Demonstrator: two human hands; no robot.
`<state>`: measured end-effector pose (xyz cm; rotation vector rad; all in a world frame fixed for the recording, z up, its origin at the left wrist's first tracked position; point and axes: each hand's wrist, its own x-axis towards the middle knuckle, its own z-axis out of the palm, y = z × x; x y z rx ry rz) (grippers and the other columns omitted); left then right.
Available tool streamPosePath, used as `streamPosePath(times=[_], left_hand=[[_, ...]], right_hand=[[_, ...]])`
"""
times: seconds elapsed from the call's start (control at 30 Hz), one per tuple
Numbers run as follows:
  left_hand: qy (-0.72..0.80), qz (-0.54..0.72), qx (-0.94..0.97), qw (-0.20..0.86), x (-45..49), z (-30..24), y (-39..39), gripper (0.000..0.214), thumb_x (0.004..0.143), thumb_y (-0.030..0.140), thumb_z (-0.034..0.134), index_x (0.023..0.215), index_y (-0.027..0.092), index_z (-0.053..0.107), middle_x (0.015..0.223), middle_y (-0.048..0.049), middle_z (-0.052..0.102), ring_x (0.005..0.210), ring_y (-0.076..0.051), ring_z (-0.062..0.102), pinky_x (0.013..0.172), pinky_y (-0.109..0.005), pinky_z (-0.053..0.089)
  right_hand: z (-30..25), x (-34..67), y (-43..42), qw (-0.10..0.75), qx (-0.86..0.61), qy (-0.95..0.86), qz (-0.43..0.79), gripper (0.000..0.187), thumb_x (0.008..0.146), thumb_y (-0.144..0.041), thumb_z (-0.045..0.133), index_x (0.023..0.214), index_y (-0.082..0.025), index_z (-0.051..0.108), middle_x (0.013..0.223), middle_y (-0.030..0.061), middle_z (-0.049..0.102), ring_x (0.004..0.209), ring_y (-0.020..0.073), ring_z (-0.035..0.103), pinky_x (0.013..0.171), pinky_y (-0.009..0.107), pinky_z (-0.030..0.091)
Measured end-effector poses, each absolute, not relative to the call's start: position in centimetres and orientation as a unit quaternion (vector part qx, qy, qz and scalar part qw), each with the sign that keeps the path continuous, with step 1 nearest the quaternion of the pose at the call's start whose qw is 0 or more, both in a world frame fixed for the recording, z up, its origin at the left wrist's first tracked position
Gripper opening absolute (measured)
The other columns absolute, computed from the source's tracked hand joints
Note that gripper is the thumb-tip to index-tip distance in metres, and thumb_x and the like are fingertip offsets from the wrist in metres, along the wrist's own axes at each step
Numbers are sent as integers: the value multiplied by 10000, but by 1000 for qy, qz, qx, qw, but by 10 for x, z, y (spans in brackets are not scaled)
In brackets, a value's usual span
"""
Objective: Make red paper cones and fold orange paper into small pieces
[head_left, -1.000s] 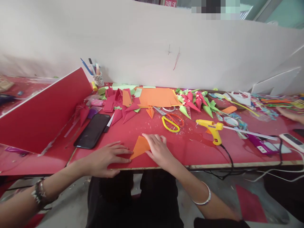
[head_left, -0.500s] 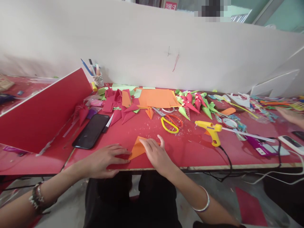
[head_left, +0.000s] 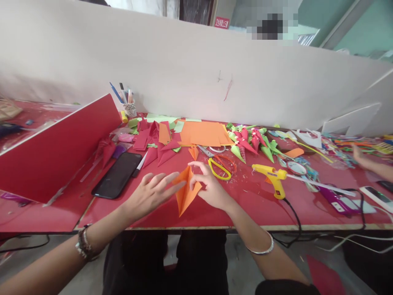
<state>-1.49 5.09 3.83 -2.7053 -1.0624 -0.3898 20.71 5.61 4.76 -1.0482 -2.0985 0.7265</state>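
Note:
A sheet of orange paper (head_left: 183, 200), creased down its middle and spread into two flaps, is tilted up over the near part of the red table. My right hand (head_left: 210, 186) grips its upper right side with bent fingers and thumb. From the other side, my left hand (head_left: 150, 192) reaches across the left flap, fingers stretched and apart, touching the paper. Beyond them lie a small folded orange paper piece (head_left: 193, 153) and scissors with yellow and orange handles (head_left: 220, 170). A black phone (head_left: 117, 175) rests left of my left hand.
A yellow glue gun (head_left: 272, 178) with a glue stick lies to the right, its cord hanging over the edge. Orange sheets (head_left: 202, 133), red folded papers (head_left: 153, 141) and red-green paper cones (head_left: 247, 141) line the back. A red board (head_left: 58, 149) stands left. Another person's hand (head_left: 364, 157) is far right.
The orange paper, folded flat on the table before, is now lifted and opened along its crease. Both hands have risen with it, and my left hand's fingers have moved onto its left flap.

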Motion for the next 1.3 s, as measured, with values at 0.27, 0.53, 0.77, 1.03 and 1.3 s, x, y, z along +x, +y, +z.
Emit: streamPosePath(times=[0.27,0.53,0.77,1.03,1.3], left_hand=[[-400,-255,-880,12,-17,51,100,262,864,271,420,938,306,669,974,-61,557,835,-186,516,728,-308,405],[-436,-312,-774,-338,-7,35,141,319,835,372,435,966,179,652,676,-8,660,465,-100,573,517,-197,436],[-398,-323,-723,-463,-6,13,151,307,797,288,483,1049,181,622,675,-14,694,654,-152,640,675,-255,492],[-389,-364,-741,-408,-11,14,150,202,772,271,525,876,178,672,986,-62,671,971,-206,583,889,-340,433],[-408,-423,-684,-432,-6,14,147,206,713,370,603,698,165,610,859,-52,647,816,-173,586,765,-305,460]], right_hand=[[41,230,93,403,-414,-750,321,248,632,4,408,667,-202,540,1171,27,448,1181,180,384,958,362,333],[30,229,121,425,-439,-675,414,221,740,-313,572,936,-213,593,956,30,600,866,151,572,761,292,458],[27,231,128,451,-468,-680,339,180,784,-229,482,846,-236,650,854,4,637,840,155,585,764,296,451],[14,239,128,461,-434,-694,343,199,700,-162,502,845,-230,620,897,11,638,897,167,581,823,324,442],[13,238,128,456,-430,-731,271,135,755,-318,573,678,-207,575,795,31,623,793,177,583,748,321,457]])
